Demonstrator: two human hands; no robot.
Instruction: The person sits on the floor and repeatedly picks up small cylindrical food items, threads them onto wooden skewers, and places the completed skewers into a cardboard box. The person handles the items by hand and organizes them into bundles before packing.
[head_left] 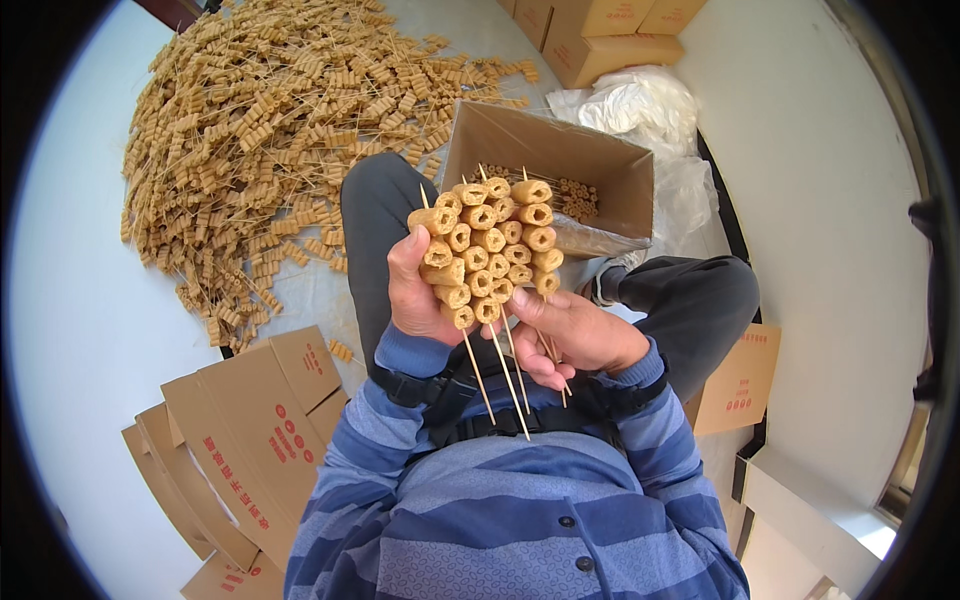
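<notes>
A bundle of skewers [487, 240] threaded with short, golden-brown hollow rolls is held up in front of me, between both hands. My left hand [415, 290] grips the bundle's left side, its thumb along the outer rolls and its other fingers hidden behind. At the lower right, my right hand [575, 335] closes on the bundle, thumb against the bottom rolls and fingers bent around the thin wooden sticks. Several bare stick ends point down toward my lap; a few tips poke out at the top. Just beyond stands an open cardboard box [550, 140] with more skewers inside.
A large heap of similar skewers [270, 140] spreads over the floor at the far left. Flattened cartons [250, 430] lean at the lower left. Clear plastic sheeting [640, 110] lies beside the box, near stacked cartons [610, 50]. Another carton [740, 380] sits by my right knee.
</notes>
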